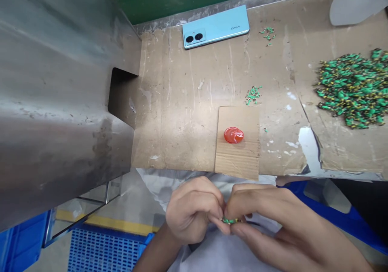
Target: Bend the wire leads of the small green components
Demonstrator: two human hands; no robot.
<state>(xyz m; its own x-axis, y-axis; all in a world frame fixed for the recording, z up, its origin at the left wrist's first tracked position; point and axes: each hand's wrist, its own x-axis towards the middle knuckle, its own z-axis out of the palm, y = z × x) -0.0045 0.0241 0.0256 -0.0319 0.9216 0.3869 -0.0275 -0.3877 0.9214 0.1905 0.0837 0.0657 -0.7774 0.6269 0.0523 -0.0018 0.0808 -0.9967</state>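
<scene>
Near my lap, past the table's front edge, my left hand (197,211) and my right hand (269,219) meet fingertip to fingertip. Pinched between them is a small green-and-yellow piece (230,221), mostly covered by the fingers; its exact kind is too small to tell. Above the hands, a glossy red blob (233,135) sits on a small cardboard sheet (236,162) that overhangs the edge a little. Just beyond the sheet lies a little cluster of tiny green bits (253,95). A large heap of green, yellow and dark pieces (354,88) spreads at the right.
A light blue phone (216,27) lies face down at the back of the cardboard-covered table (182,102). More green bits (268,33) are beside it. A metal housing (66,102) stands at the left. A pale rounded object (357,3) is at the back right.
</scene>
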